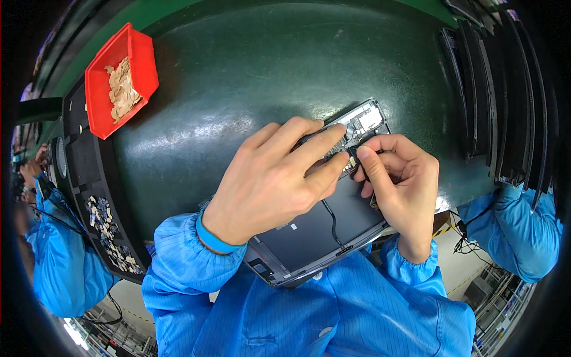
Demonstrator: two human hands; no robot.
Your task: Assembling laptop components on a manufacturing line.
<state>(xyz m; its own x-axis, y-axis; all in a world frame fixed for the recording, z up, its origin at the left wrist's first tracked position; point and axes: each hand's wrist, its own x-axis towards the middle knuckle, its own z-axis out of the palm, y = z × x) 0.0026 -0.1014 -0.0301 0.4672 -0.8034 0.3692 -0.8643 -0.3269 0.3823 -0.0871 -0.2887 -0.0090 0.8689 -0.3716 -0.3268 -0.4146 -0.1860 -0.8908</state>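
An opened flat electronic device lies tilted on the green bench close to my body. Its dark panel (306, 235) is nearest me, with a thin black cable (333, 223) running across it. Beyond the panel, a circuit board (370, 119) shows bare inside its frame. My left hand (273, 172) spreads over the board, fingers stretched out and fingertips resting on it, hiding much of its left part. A blue band (215, 237) circles that wrist. Thumb and forefinger of my right hand (404, 184) pinch at the board's right side; whatever lies between them is hidden.
A red bin (151, 62) of pale flat pieces stands at the far left. Beside it, a black tray (83, 157) holds small dark-and-pale bits. Dark panels (493, 89) stand in a row at the right. Co-workers' blue sleeves (68, 262) appear at both sides.
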